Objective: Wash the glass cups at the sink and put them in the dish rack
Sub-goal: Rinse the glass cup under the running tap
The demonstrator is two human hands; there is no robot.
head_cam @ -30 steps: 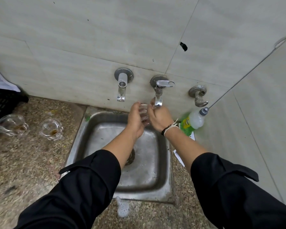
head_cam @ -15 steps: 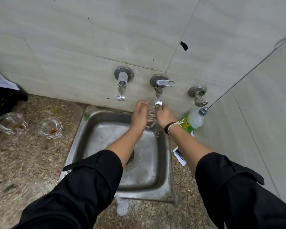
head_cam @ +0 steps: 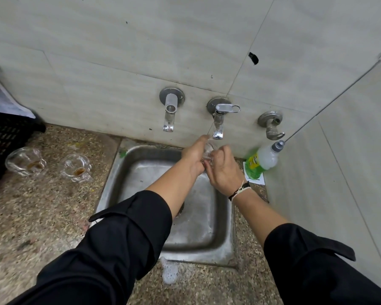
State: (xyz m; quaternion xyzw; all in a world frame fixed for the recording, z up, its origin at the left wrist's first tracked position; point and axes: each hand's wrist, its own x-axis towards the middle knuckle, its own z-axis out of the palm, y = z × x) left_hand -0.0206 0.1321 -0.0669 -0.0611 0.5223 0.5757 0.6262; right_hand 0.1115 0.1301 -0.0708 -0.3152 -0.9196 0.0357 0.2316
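- Glass cup (head_cam: 208,154), clear and wet, sits under the middle tap (head_cam: 218,124), over the sink (head_cam: 141,172).
- Left hand (head_cam: 194,157) and right hand (head_cam: 223,172) each grip it, fingers curled around.
- Two dirty cups (head_cam: 51,165) wait on the surface, left.

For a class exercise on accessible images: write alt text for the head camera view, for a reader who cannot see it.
Over a steel sink, a person's left hand and right hand hold a glass cup under the middle tap. Two dirty glass cups wait on the counter at left; a soap bottle stands at right.
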